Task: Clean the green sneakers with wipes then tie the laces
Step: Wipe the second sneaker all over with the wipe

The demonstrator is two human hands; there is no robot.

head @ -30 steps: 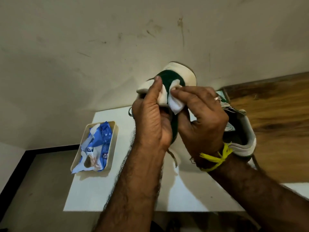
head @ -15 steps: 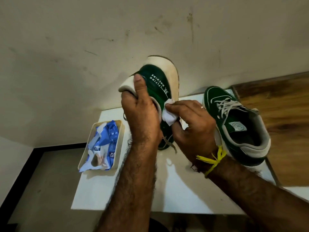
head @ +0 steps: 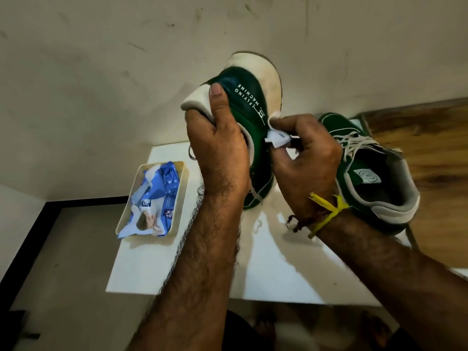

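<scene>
Left hand [head: 217, 148] grip clamped on heel collar of raised green sneaker [head: 249, 102], held above white worktop [head: 253, 269]. Right hand [head: 304, 158] grip pinches white wipe [head: 277, 139] against sneaker's side. Second sneaker [head: 374, 173] rests on worktop, right. Wipes pack [head: 157, 198] in tray [head: 181, 196], left.

Wipe [head: 277, 139] mostly buried in right hand [head: 307, 163], held sneaker's toe [head: 258, 198] behind the hands, pack [head: 154, 198] print unreadable
</scene>
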